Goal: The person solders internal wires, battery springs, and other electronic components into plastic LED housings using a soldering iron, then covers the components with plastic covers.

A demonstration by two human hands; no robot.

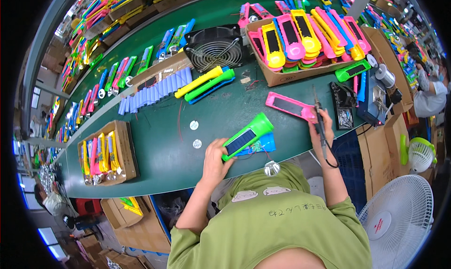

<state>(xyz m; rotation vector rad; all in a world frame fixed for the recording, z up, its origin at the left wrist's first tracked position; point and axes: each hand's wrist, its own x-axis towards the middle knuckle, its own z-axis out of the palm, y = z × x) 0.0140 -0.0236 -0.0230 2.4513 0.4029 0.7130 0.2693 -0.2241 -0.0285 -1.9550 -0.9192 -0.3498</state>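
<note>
My left hand (215, 157) grips the near end of a green flashlight (247, 135) with a dark solar panel on its side. Under it lies a blue housing half with a circuit board (260, 146) and thin wires. A small silver reflector (272, 167) rests at the table's near edge. My right hand (322, 128) holds a soldering iron (319, 113) upright, its tip just above a pink flashlight shell (290, 106) lying flat on the green table (159, 151).
A cardboard box of pink and yellow flashlights (300, 39) stands at the back. A black fan (213, 47), a row of blue battery cells (155, 91), yellow and green flashlights (204, 83), a soldering stand (343, 110) and a small box of flashlights (104, 152) surround the work spot. A white floor fan (399, 217) stands at right.
</note>
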